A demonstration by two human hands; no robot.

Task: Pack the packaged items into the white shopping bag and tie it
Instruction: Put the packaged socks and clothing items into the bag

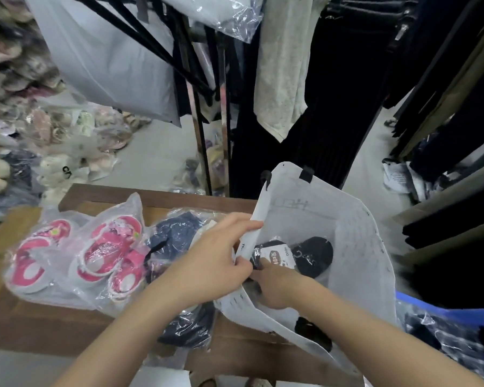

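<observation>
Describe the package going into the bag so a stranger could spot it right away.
Find the white shopping bag held open at the right end of the wooden table. Inside it, at the right hand, lies a clear-wrapped black item with a white label card. The packs left on the table hold pink shoes or dark blue fabric instead.

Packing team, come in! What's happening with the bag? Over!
Left hand pinching white bag rim open. Right hand inside, on black packet. Pink shoes unpacked.
</observation>
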